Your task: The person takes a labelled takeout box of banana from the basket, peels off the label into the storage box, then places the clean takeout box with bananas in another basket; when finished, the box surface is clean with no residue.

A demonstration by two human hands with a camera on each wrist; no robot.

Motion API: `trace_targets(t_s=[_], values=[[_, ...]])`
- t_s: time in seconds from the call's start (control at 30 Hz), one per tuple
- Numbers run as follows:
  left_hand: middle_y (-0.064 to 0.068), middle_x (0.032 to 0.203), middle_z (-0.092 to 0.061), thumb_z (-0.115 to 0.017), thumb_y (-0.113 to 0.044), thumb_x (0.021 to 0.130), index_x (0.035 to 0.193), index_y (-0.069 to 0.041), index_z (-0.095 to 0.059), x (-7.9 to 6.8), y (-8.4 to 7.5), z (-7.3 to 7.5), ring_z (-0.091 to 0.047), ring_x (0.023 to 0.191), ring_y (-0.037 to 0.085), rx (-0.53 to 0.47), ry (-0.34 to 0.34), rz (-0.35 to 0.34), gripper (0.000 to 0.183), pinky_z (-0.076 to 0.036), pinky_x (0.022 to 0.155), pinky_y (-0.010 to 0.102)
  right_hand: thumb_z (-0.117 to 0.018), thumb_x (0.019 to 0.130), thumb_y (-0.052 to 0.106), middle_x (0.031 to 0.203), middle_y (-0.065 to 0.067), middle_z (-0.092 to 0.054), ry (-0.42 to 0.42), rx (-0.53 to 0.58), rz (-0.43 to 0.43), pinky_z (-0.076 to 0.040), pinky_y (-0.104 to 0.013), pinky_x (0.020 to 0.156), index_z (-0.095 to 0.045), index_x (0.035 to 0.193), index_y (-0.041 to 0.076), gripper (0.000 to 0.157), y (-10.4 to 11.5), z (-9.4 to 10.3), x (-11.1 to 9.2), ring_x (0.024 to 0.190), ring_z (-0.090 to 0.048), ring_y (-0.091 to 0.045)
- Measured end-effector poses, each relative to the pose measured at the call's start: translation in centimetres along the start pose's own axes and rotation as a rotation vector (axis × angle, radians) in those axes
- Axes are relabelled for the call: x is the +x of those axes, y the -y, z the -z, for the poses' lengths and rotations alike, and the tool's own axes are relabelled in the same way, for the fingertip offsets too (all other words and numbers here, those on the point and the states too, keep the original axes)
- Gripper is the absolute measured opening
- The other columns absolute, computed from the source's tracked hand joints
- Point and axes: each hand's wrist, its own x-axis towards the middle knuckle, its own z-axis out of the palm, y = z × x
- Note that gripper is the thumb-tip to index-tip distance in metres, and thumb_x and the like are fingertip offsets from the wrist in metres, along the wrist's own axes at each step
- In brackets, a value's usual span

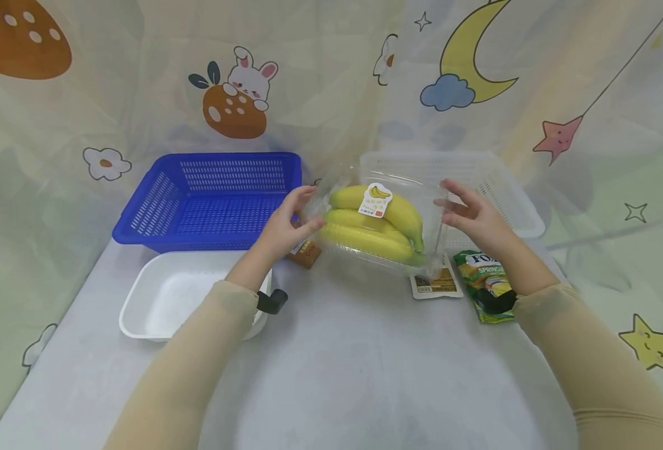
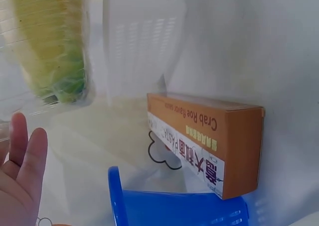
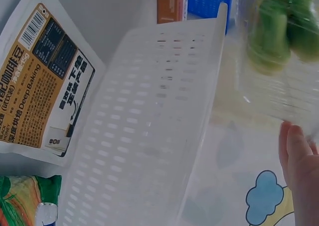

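Clear box (image 1: 359, 262) of bananas (image 1: 359, 236) is up over the table (image 1: 376, 375), in front of the white basket (image 1: 514, 200), right end dipping. In the head view its lower right corner overlaps the coffee pack (image 1: 437, 287).

Grip: left hand (image 1: 286, 226) pinches the left end, thumb on the near side, fingers behind. Right hand (image 1: 480, 222) grips the right end with thumb and fingertips set apart. How firmly either presses: cannot tell.

Handling, judged: moderate load, nearly all of it fruit; the shell itself probably weighs little. Plastic looks thin and glossy, so expect walls that flex under a squeeze and a surface that slides under dry fingertips. Bananas likely firm but prone to bruising; they may shift toward the low end if the tilt grows. Lid closure: cannot make out, so treat as liable to pop.

Hold: both short ends, as now, but better with fingers further under the base so that the weight sits on them rather than on pinched walls. Avoid pressing the lid around the label (image 1: 375, 200); the middle probably caves. Keep level.
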Motion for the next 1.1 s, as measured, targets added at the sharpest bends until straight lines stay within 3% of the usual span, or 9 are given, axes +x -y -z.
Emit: trace_targets(t_s=[0.13,0.23,0.37,0.57,0.73,0.93,1.03,1.1], values=[[0.007,0.108,-0.057,-0.063,-0.046,0.081,0.141,-0.029,-0.032,-0.4,0.2,-0.3,-0.047,0.074,0.017,0.053,0.019,0.032,0.070,-0.046,0.063,0.028,-0.054,0.090,0.013,0.151,-0.006,-0.019,0.007,-0.030,-0.002,-0.041,-0.006,0.086,-0.024,0.144,0.012,0.062,0.1,-0.1,0.0,0.126,-0.042,-0.011],[0.007,0.083,-0.049,-0.064,-0.049,0.078,0.141,-0.032,-0.031,-0.8,0.0,-0.5,-0.047,0.069,0.019,0.076,0.028,0.070,0.073,-0.045,0.058,0.029,-0.053,0.091,0.013,0.152,-0.004,-0.020,0.015,-0.062,-0.038,-0.040,-0.006,0.088,-0.023,0.145,0.014,0.062,0.3,-0.3,-0.1,0.133,-0.034,-0.027],[0.004,0.079,-0.046,-0.066,-0.049,0.077,0.141,-0.035,-0.029,-1.9,-0.5,-0.9,-0.047,0.069,0.018,0.102,0.019,0.101,0.075,-0.043,0.058,0.028,-0.050,0.093,0.011,0.153,-0.008,-0.016,0.058,-0.039,-0.038,-0.038,-0.005,0.089,-0.019,0.146,0.011,0.062,0.3,-0.6,-0.4,0.134,-0.026,-0.035],[0.003,0.074,-0.048,-0.066,-0.050,0.076,0.142,-0.035,-0.026,-3.8,-1.0,-1.1,-0.052,0.068,0.016,0.145,0.009,0.123,0.079,-0.044,0.058,0.027,-0.047,0.094,0.011,0.151,-0.014,-0.018,0.104,-0.066,0.013,-0.038,-0.005,0.088,-0.017,0.146,0.008,0.059,0.7,-1.3,-0.6,0.134,-0.029,-0.032],[0.002,0.072,-0.045,-0.067,-0.050,0.075,0.142,-0.030,-0.029,-5.1,-1.3,-1.2,-0.044,0.068,0.016,0.205,-0.007,0.115,0.080,-0.040,0.057,0.027,-0.045,0.094,0.008,0.151,-0.017,-0.015,0.136,-0.043,0.033,-0.037,-0.004,0.089,-0.016,0.145,0.006,0.059,1.2,-1.8,-0.7,0.134,-0.023,-0.037],[0.002,0.073,-0.044,-0.069,-0.048,0.073,0.142,-0.032,-0.028,-6.9,-1.6,-1.2,-0.044,0.069,0.015,0.236,-0.032,0.097,0.082,-0.042,0.059,0.026,-0.045,0.093,0.005,0.151,-0.018,-0.012,0.179,-0.043,0.049,-0.040,-0.006,0.087,-0.015,0.146,0.009,0.061,1.4,-2.5,-1.1,0.133,-0.021,-0.042],[0.003,0.081,-0.052,-0.070,-0.047,0.072,0.142,-0.031,-0.028,-7.9,-1.8,-1.2,-0.048,0.071,0.015,0.253,-0.039,0.103,0.083,-0.046,0.061,0.026,-0.046,0.092,0.004,0.151,-0.017,-0.013,0.195,-0.043,0.046,-0.040,-0.006,0.087,-0.015,0.146,0.009,0.062,1.5,-2.8,-1.3,0.132,-0.023,-0.042],[0.004,0.100,-0.059,-0.070,-0.049,0.072,0.143,-0.030,-0.028,-8.4,-2.0,-1.2,-0.051,0.075,0.015,0.271,-0.040,0.115,0.084,-0.048,0.064,0.027,-0.046,0.092,0.004,0.151,-0.016,-0.013,0.201,-0.050,0.040,-0.040,-0.007,0.088,-0.016,0.146,0.010,0.062,1.5,-3.0,-1.4,0.132,-0.024,-0.041]])
